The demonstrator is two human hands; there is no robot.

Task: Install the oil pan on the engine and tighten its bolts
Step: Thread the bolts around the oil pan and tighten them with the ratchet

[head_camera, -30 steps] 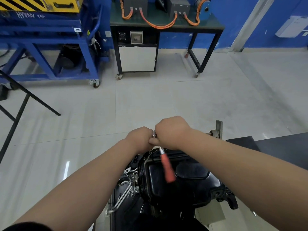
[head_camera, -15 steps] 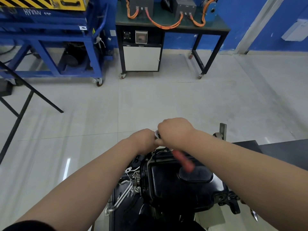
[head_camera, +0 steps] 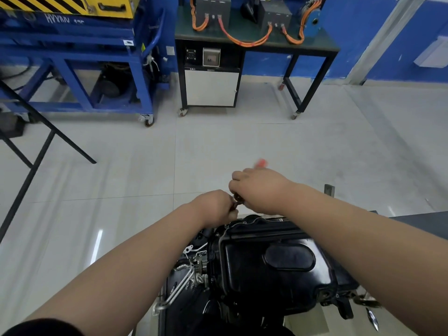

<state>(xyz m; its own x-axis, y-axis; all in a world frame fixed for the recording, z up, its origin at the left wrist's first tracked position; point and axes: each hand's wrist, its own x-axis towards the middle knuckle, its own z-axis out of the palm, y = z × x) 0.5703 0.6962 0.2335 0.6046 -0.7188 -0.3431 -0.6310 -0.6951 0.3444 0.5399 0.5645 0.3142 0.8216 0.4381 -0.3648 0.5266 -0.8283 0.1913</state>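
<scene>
- The black oil pan (head_camera: 266, 263) sits on the engine (head_camera: 194, 270); both hands work at its far rim.
- The left hand (head_camera: 213, 206) is curled round the head of the ratchet (head_camera: 236, 201), steadying it. The right hand (head_camera: 260, 190) is clenched on the handle, with the red grip (head_camera: 261, 162) blurred beyond the knuckles.
- The bolt is hidden under the hands. If the socket sits crooked, I'd expect it to slip and round the bolt head.
- A hard swing could strip threads or warp the pan's flange, and a slip would bang knuckles on the rim.
</scene>
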